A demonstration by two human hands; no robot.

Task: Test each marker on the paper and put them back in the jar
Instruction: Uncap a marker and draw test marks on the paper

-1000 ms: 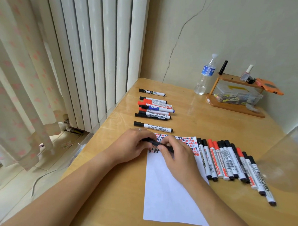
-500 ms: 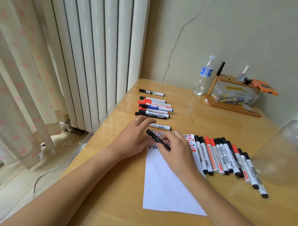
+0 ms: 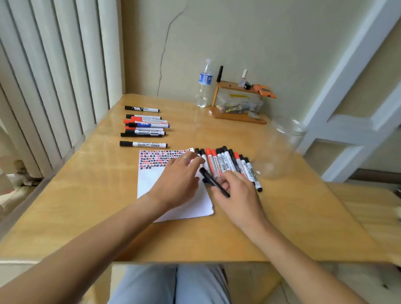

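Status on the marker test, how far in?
Done: the paper carries rows of red and black test marks along its top edge. In hand: the right hand holds a black marker; the left hand rests open on the paper. Left: the clear jar looks empty, with marker rows and on the table.

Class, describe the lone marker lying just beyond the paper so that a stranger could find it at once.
Start at the white paper on the wooden table. Just past its far edge, a marker lies crosswise. Unlike the bunched pile of markers farther back, it lies alone, black-capped with a white barrel.
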